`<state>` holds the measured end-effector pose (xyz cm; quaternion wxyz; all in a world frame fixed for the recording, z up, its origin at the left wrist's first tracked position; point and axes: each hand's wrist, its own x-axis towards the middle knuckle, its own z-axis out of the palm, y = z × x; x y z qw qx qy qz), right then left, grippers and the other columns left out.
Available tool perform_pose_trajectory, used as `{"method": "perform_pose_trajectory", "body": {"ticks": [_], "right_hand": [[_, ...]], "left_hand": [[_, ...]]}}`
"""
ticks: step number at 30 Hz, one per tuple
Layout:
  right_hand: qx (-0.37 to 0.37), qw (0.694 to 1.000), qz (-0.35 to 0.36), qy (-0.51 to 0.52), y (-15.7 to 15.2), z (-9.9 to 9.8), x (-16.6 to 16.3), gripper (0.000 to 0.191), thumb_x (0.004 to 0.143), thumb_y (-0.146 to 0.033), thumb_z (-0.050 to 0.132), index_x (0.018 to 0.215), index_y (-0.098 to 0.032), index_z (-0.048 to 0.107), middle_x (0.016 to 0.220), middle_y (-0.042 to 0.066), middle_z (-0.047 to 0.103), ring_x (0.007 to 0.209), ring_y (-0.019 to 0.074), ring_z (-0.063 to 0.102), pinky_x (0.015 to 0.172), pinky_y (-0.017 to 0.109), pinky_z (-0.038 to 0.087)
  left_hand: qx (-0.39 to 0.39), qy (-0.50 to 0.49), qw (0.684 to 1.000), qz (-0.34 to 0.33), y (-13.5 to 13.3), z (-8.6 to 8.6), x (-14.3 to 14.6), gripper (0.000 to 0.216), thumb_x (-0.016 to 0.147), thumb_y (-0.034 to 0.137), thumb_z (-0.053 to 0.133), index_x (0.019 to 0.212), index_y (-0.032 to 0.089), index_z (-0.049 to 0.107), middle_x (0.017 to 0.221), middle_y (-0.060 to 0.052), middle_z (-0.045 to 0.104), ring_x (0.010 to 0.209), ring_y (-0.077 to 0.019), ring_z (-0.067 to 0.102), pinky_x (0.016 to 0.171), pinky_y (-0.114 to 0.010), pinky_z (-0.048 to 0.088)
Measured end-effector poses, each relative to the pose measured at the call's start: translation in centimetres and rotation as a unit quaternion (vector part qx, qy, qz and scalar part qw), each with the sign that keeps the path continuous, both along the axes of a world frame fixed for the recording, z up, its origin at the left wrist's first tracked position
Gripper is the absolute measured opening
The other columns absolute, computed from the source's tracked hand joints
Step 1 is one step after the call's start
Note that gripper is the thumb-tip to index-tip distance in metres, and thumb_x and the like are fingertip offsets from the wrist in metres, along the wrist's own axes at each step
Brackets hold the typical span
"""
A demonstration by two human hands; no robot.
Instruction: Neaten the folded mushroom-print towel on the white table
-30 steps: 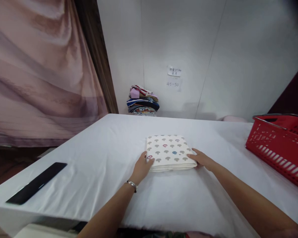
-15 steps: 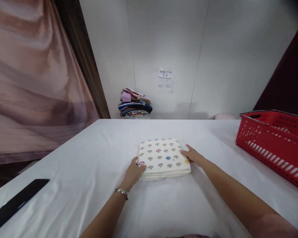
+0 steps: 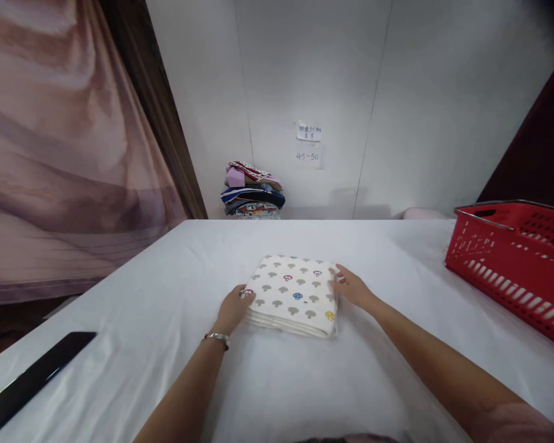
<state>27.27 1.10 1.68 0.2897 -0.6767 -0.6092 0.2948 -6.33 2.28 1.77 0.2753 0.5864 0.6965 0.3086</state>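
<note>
A folded white cloth [image 3: 281, 298] printed with grey, red, blue and yellow mushrooms lies on the white-covered table, turned slightly so that its near edge slants. My left hand [image 3: 233, 307], with a bracelet at the wrist, grips its left edge, thumb on top and the other fingers partly hidden at the side. At the right edge, my right hand [image 3: 354, 289] touches the cloth with its fingertips, the fingers apart. The layers show along the near side.
On the right stands a red plastic basket [image 3: 508, 271] with a metal handle. A black flat object [image 3: 37, 378] lies at the table's left. Behind the table's far edge rises a stack of folded fabrics [image 3: 253, 194]. Paper notes [image 3: 309, 155] hang on the wall.
The folded cloth has turned clockwise and shifted a little to the left. My left hand has moved left with it, while my right hand stays at its right edge.
</note>
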Motion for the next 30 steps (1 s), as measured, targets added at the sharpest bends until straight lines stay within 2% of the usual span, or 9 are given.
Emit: {"method": "perform_pose_trajectory", "body": {"ticks": [3,5,9,11,15,18,23,27,30], "right_hand": [[0.116,0.986,0.071,-0.097,0.3,1.8,-2.6,0.061,0.082,-0.040,0.048,0.138,-0.022,0.034,0.141,0.007,0.037,0.128,0.0234,0.035,0.104,0.037,0.030],[0.151,0.968,0.139,-0.145,0.7,2.6,-4.5,0.062,0.085,-0.046,0.042,0.140,-0.022,0.030,0.148,0.006,0.025,0.136,0.0226,0.019,0.109,0.038,0.019],[0.088,0.939,0.215,-0.254,2.0,1.8,-6.1,0.063,0.088,-0.054,0.034,0.141,-0.022,0.027,0.152,0.006,0.012,0.139,0.0253,0.005,0.110,0.046,0.005],[0.042,0.931,0.217,-0.291,2.7,0.6,-5.8,0.062,0.088,-0.054,0.031,0.141,-0.022,0.029,0.151,0.007,0.015,0.138,0.0261,0.006,0.109,0.048,0.004],[0.036,0.932,0.222,-0.285,3.6,-0.6,-5.0,0.064,0.087,-0.056,0.031,0.140,-0.021,0.030,0.151,0.008,0.016,0.138,0.0261,0.008,0.109,0.048,0.005],[0.038,0.951,0.199,-0.235,3.3,-0.7,-4.3,0.059,0.086,-0.053,0.036,0.137,-0.022,0.037,0.150,0.007,0.021,0.138,0.0253,0.010,0.110,0.047,0.006],[0.061,0.998,-0.011,-0.028,1.0,-2.3,-2.2,0.060,0.082,-0.042,0.050,0.136,-0.018,0.039,0.148,0.009,0.024,0.136,0.0250,0.020,0.110,0.041,0.019],[0.005,0.973,-0.068,0.219,-1.7,-3.1,-1.4,0.071,0.074,-0.039,0.062,0.138,-0.022,0.035,0.132,0.009,0.049,0.118,0.0258,0.049,0.099,0.040,0.039],[-0.009,0.944,-0.086,0.318,-3.2,-2.5,-1.9,0.079,0.069,-0.035,0.069,0.139,-0.025,0.033,0.130,0.008,0.051,0.114,0.0250,0.053,0.090,0.036,0.048]], "left_hand": [[0.007,0.016,1.000,0.007,-0.3,-0.2,0.4,0.036,0.074,0.035,0.055,0.105,0.018,0.058,0.100,-0.007,0.067,0.091,-0.0219,0.061,0.077,-0.029,0.044],[0.011,0.009,1.000,0.008,-0.6,-0.4,0.5,0.035,0.074,0.036,0.054,0.104,0.018,0.058,0.100,-0.007,0.067,0.091,-0.0218,0.061,0.077,-0.029,0.044],[0.020,-0.008,1.000,-0.006,-0.8,-0.9,0.2,0.035,0.075,0.036,0.054,0.105,0.019,0.057,0.100,-0.005,0.067,0.092,-0.0206,0.061,0.079,-0.028,0.044],[0.028,-0.009,0.999,-0.013,-0.9,-1.2,0.1,0.036,0.076,0.035,0.053,0.107,0.018,0.056,0.100,-0.005,0.067,0.091,-0.0198,0.061,0.080,-0.028,0.044],[0.048,0.001,0.999,-0.016,-1.4,-1.6,0.3,0.035,0.078,0.035,0.051,0.109,0.020,0.056,0.101,-0.004,0.066,0.090,-0.0193,0.060,0.079,-0.028,0.044],[0.049,0.001,0.999,-0.004,-1.8,-1.5,0.5,0.037,0.079,0.035,0.050,0.111,0.019,0.056,0.102,-0.005,0.066,0.090,-0.0194,0.060,0.079,-0.028,0.044],[0.056,-0.020,0.998,0.018,-2.0,-1.5,0.6,0.036,0.080,0.041,0.048,0.108,0.020,0.057,0.101,-0.005,0.066,0.088,-0.0198,0.061,0.078,-0.028,0.044],[0.057,-0.027,0.998,0.023,-2.1,-1.7,0.7,0.036,0.082,0.045,0.045,0.105,0.021,0.059,0.099,-0.005,0.067,0.087,-0.0202,0.060,0.076,-0.029,0.044],[0.056,-0.031,0.998,0.019,-2.3,-1.7,1.0,0.038,0.081,0.045,0.048,0.109,0.022,0.057,0.102,-0.005,0.066,0.090,-0.0204,0.060,0.079,-0.030,0.044]]}}
